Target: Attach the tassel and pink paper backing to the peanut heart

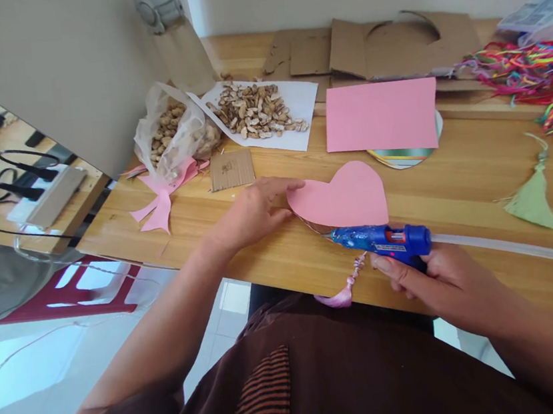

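Observation:
My right hand [418, 273] grips a blue hot glue gun [379, 240] by its handle, and a long clear glue stick [508, 249] sticks out of its back. The gun's nozzle points left, just below the lower edge of a pink paper heart [343, 195]. My left hand [260, 212] holds this heart at its left lobe, fingers on top and thumb by the lower edge. A thin brownish edge shows along the heart's lower left side. Below the gun, a pink tassel [342, 293] with a knotted cord hangs at the table's front edge.
A bag of peanuts [169, 133] and shells on white paper [304, 106] lie behind. Nearby are a cardboard square [232, 170], pink scraps [159, 201], a pink sheet [381, 117], cardboard pieces [353, 50], colourful cords [532, 68], a green tassel [535, 199], a bottle [181, 51] and a power strip [56, 197].

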`<state>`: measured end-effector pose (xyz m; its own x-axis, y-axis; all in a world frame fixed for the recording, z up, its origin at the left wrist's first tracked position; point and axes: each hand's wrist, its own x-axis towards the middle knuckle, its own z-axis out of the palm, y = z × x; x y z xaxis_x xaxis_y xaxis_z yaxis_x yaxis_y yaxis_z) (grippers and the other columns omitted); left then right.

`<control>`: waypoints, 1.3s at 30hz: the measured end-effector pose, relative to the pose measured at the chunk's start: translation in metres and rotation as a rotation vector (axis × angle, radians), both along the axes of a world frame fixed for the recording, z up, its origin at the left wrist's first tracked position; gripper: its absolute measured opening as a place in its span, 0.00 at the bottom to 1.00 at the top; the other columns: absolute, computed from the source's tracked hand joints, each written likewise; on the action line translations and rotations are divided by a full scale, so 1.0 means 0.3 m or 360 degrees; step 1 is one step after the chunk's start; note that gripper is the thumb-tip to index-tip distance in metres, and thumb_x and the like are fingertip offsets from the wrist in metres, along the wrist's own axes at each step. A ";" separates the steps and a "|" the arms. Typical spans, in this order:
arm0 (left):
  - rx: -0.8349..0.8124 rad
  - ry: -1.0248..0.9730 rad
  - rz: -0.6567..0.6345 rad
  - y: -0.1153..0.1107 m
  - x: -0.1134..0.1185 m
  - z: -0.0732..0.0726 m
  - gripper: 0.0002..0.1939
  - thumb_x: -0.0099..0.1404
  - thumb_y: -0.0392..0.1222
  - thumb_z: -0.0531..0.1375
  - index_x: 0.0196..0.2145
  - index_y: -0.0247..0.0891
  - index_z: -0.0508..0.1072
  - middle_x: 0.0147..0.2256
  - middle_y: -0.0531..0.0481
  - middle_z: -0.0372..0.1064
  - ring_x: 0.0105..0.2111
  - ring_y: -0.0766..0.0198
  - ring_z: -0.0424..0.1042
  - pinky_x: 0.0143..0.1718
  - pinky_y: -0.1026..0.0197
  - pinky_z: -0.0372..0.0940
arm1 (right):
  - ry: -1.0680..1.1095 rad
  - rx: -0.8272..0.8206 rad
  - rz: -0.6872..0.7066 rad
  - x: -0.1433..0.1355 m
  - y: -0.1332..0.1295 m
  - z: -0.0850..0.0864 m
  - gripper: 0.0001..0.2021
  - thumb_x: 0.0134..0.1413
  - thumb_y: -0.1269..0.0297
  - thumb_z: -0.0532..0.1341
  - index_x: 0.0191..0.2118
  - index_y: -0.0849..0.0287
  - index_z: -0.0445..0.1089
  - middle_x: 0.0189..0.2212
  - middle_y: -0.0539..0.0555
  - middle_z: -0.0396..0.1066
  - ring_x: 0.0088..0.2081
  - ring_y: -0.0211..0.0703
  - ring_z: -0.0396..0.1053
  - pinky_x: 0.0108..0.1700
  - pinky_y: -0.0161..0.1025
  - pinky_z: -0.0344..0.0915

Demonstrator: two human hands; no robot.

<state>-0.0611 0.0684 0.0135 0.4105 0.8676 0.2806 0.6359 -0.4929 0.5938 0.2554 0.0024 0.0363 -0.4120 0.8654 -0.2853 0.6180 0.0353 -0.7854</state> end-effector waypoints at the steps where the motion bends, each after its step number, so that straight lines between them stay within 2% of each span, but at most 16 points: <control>1: 0.0028 -0.0011 -0.0007 0.000 0.003 -0.004 0.24 0.63 0.30 0.63 0.58 0.38 0.74 0.56 0.43 0.77 0.57 0.55 0.75 0.62 0.48 0.68 | 0.0068 -0.0085 0.0000 0.002 -0.004 0.003 0.22 0.62 0.42 0.62 0.27 0.55 0.69 0.21 0.50 0.67 0.23 0.40 0.64 0.24 0.38 0.62; 4: 0.0087 -0.0028 -0.0027 0.004 0.014 -0.006 0.22 0.66 0.32 0.63 0.58 0.38 0.74 0.55 0.42 0.77 0.56 0.55 0.76 0.61 0.48 0.69 | 0.0317 -0.0451 -0.0118 0.011 -0.010 0.016 0.21 0.62 0.41 0.62 0.32 0.56 0.72 0.21 0.50 0.66 0.23 0.39 0.63 0.23 0.36 0.62; 6: 0.0101 -0.0027 -0.0032 0.007 0.017 -0.008 0.19 0.67 0.34 0.63 0.55 0.37 0.76 0.53 0.42 0.79 0.54 0.55 0.77 0.60 0.48 0.70 | 0.0504 -0.0602 -0.0216 0.021 0.000 0.017 0.21 0.61 0.40 0.63 0.37 0.55 0.75 0.23 0.51 0.68 0.24 0.39 0.65 0.23 0.35 0.63; 9: 0.0091 -0.0052 -0.0007 0.010 0.014 -0.015 0.17 0.67 0.34 0.65 0.53 0.38 0.78 0.52 0.43 0.80 0.53 0.56 0.78 0.59 0.49 0.71 | 0.0729 -0.0534 -0.0254 0.031 0.037 -0.007 0.18 0.61 0.43 0.63 0.39 0.53 0.77 0.34 0.55 0.75 0.28 0.42 0.70 0.27 0.38 0.69; 12: 0.0055 -0.0086 0.0017 0.011 0.009 -0.025 0.17 0.66 0.34 0.65 0.53 0.39 0.78 0.52 0.44 0.80 0.53 0.56 0.78 0.59 0.49 0.71 | 0.0835 -0.0373 -0.0364 0.027 0.077 -0.046 0.15 0.63 0.46 0.63 0.41 0.52 0.78 0.40 0.55 0.78 0.40 0.47 0.75 0.44 0.44 0.74; 15: 0.0028 -0.0104 0.0031 0.016 0.008 -0.034 0.17 0.66 0.35 0.66 0.53 0.39 0.78 0.52 0.44 0.80 0.52 0.57 0.79 0.58 0.50 0.71 | 0.0913 -0.0367 -0.0440 0.011 0.095 -0.069 0.15 0.61 0.47 0.65 0.42 0.53 0.79 0.41 0.55 0.79 0.49 0.51 0.76 0.56 0.47 0.71; 22: 0.0029 -0.0045 -0.0028 0.044 0.022 -0.036 0.06 0.69 0.35 0.62 0.42 0.38 0.80 0.43 0.47 0.82 0.46 0.59 0.80 0.52 0.54 0.72 | 0.0946 -0.0413 -0.0454 -0.002 0.093 -0.058 0.14 0.62 0.48 0.66 0.42 0.52 0.80 0.41 0.55 0.80 0.48 0.52 0.76 0.56 0.48 0.72; 30: -0.0020 -0.0109 0.0011 0.048 0.028 -0.036 0.06 0.68 0.35 0.62 0.39 0.39 0.79 0.41 0.49 0.82 0.44 0.60 0.79 0.50 0.56 0.72 | 0.0846 -0.0363 -0.0415 0.015 0.102 -0.071 0.16 0.63 0.47 0.64 0.46 0.52 0.79 0.42 0.55 0.79 0.45 0.51 0.75 0.52 0.49 0.73; 34: 0.0007 -0.0093 -0.0005 0.052 0.030 -0.042 0.07 0.68 0.32 0.60 0.38 0.39 0.79 0.40 0.49 0.81 0.43 0.61 0.78 0.49 0.57 0.71 | 0.0851 -0.0352 -0.0422 0.008 0.102 -0.067 0.16 0.61 0.46 0.65 0.43 0.53 0.79 0.40 0.55 0.79 0.45 0.52 0.76 0.51 0.49 0.73; 39: 0.0042 -0.0080 0.0012 0.062 0.039 -0.040 0.08 0.66 0.29 0.59 0.36 0.37 0.77 0.37 0.49 0.79 0.39 0.62 0.77 0.45 0.59 0.70 | 0.0844 -0.0318 -0.0379 0.027 0.090 -0.072 0.12 0.63 0.47 0.64 0.42 0.48 0.79 0.39 0.54 0.78 0.43 0.53 0.75 0.50 0.52 0.73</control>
<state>-0.0495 0.0871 0.0016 0.3890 0.8625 0.3236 0.6093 -0.5043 0.6118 0.2633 0.0293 0.0148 -0.3439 0.9021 -0.2606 0.1140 -0.2354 -0.9652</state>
